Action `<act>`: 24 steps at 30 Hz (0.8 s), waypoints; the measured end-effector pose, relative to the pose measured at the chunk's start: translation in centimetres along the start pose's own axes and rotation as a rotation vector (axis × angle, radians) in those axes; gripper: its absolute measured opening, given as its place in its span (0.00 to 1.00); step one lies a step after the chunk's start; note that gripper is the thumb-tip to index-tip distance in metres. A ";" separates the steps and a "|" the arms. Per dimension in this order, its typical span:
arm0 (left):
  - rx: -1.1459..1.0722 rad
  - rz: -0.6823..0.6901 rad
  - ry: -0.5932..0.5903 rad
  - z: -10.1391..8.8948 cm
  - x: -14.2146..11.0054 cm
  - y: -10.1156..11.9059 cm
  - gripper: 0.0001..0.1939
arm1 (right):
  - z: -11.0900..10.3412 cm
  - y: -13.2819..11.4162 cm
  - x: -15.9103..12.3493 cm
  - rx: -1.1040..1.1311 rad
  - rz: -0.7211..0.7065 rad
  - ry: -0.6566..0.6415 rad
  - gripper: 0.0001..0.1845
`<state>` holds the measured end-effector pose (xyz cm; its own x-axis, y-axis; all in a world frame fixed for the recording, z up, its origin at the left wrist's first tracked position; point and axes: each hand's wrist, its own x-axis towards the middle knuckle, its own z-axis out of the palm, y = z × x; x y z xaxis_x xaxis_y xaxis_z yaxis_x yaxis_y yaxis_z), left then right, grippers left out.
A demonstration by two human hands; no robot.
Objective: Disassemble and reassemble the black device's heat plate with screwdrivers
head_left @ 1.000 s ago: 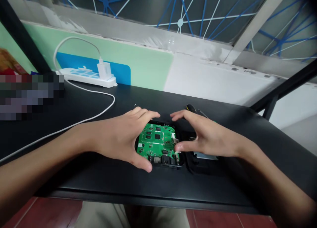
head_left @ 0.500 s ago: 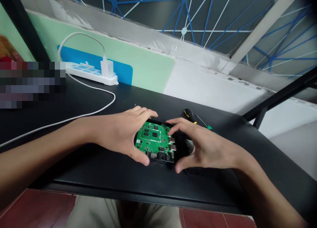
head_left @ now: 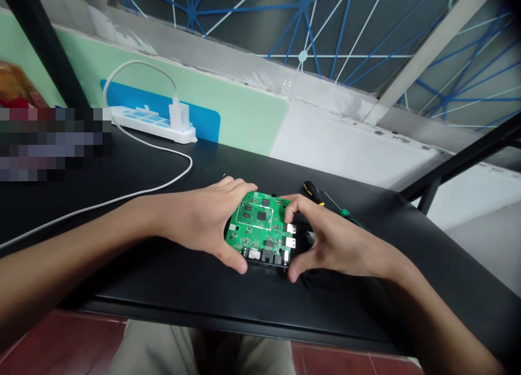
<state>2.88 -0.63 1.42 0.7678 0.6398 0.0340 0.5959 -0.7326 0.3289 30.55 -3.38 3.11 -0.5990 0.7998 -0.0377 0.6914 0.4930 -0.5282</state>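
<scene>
A green circuit board [head_left: 255,223] with chips and metal ports lies between my hands, over a black plastic case [head_left: 266,264] whose lower edge shows beneath it. My left hand [head_left: 203,217] wraps round the left side, thumb at the near corner and fingers along the far edge. On the right, my right hand [head_left: 325,236] has its index finger bent onto the board beside the metal USB ports [head_left: 290,235]. Its thumb is at the near right corner. A dark object, partly hidden, lies under my right palm.
Behind my right hand lie a black and yellow screwdriver [head_left: 312,191] and a green-handled screwdriver [head_left: 344,213]. A white power strip [head_left: 152,126] with a plugged charger [head_left: 179,114] stands at the back left. Its white cable [head_left: 163,186] runs across the black table [head_left: 183,283].
The board has shifted slightly right and sits higher relative to its case, now covering the far rim. My right index finger has bent more at the ports. My left hand has barely moved.
</scene>
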 end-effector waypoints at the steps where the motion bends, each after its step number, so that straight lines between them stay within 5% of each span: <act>1: -0.009 0.006 0.009 0.0 0.0 0.0 0.60 | 0.0 0.0 0.1 -0.001 0.001 -0.001 0.36; 11: -0.075 -0.019 0.020 -0.3 -0.2 0.0 0.57 | -0.2 0.8 0.4 -0.010 -0.216 0.150 0.44; 24: -0.139 0.028 0.035 -0.2 -0.1 -0.4 0.50 | -0.4 0.3 0.0 -0.128 -0.106 0.133 0.43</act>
<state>2.49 -0.34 1.48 0.7735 0.6291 0.0768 0.5342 -0.7123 0.4552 30.93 -3.12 3.33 -0.6189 0.7748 0.1291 0.6778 0.6098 -0.4108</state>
